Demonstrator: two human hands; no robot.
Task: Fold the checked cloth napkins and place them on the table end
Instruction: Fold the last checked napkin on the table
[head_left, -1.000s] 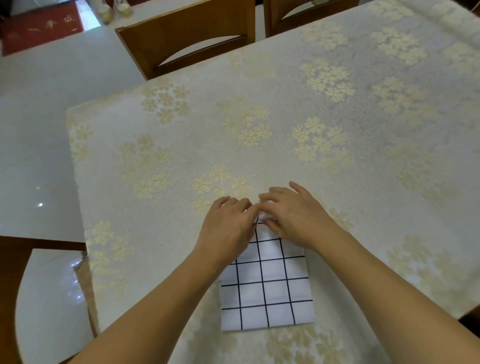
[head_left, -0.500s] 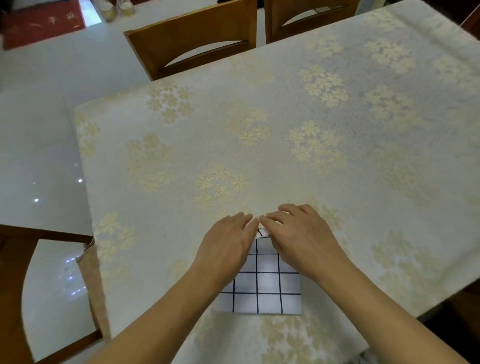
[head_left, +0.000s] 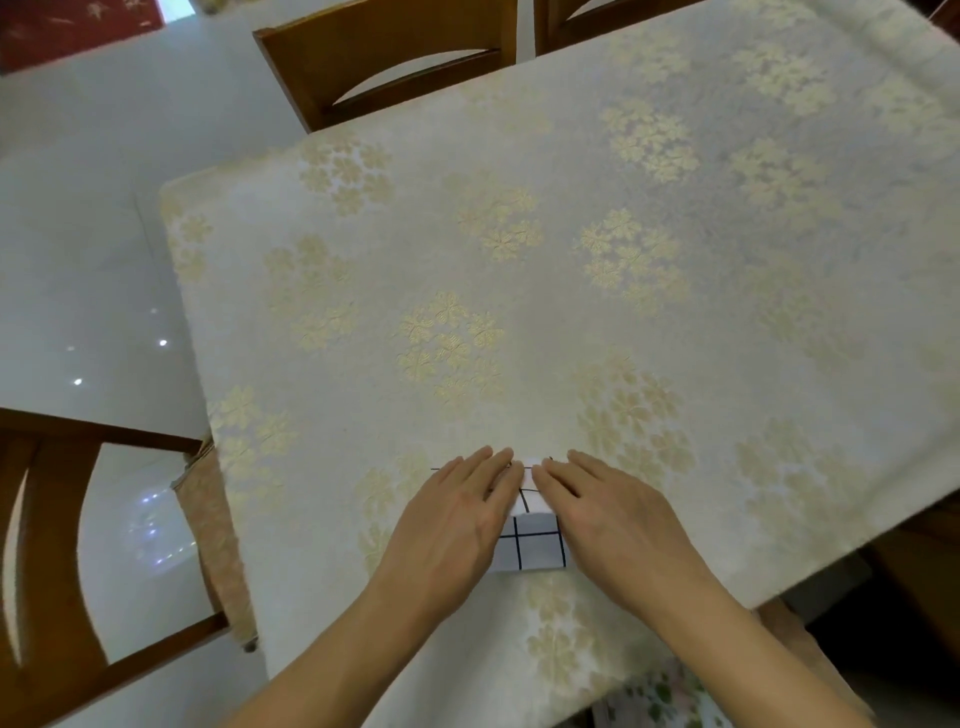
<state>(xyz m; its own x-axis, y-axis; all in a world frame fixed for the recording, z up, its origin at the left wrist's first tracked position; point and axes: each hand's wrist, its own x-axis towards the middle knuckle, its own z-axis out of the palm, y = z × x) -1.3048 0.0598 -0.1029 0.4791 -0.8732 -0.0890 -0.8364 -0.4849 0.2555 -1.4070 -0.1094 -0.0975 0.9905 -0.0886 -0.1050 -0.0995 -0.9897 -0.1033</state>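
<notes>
My left hand and right hand now lie flat with fingers straight, pressing the checked napkin on either side rather than pinching its far edge as they did a second ago, and only a short patch of grid shows between them where a long panel showed before. I read that as another fold just laid over and being creased, so the napkin sits compact near my edge of the bench. I judge it close to ready for carrying to the table end.

Checked napkin on clothed table
</notes>
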